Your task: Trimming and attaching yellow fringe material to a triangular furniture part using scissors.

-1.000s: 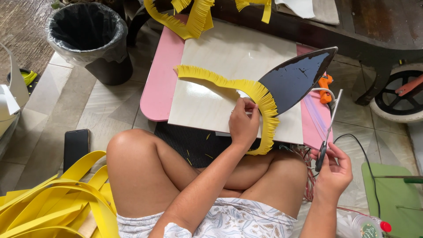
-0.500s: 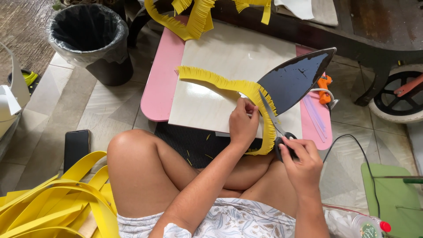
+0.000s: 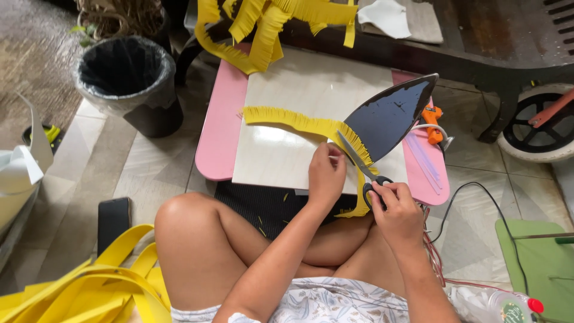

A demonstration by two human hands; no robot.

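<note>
I sit cross-legged on the floor in front of a low pink table (image 3: 218, 143) with a white board (image 3: 299, 101) on it. My left hand (image 3: 326, 176) pinches a yellow fringed paper strip (image 3: 287, 118) that curves along the edge of a dark leaf-shaped card (image 3: 388, 113). My right hand (image 3: 397, 209) grips black-handled scissors (image 3: 359, 160), their blades pointing up-left across the strip beside my left fingers.
An orange glue gun (image 3: 433, 122) and its cable lie at the table's right edge. More fringed yellow strips (image 3: 263, 27) hang at the back. A lined black bin (image 3: 128, 84) stands left, a phone (image 3: 113, 218) and yellow bands (image 3: 89, 287) near my knee, a wheel (image 3: 538, 128) right.
My right hand came up from beside my knee with the scissors and brought the blades to the yellow strip. My left hand stayed on the strip.
</note>
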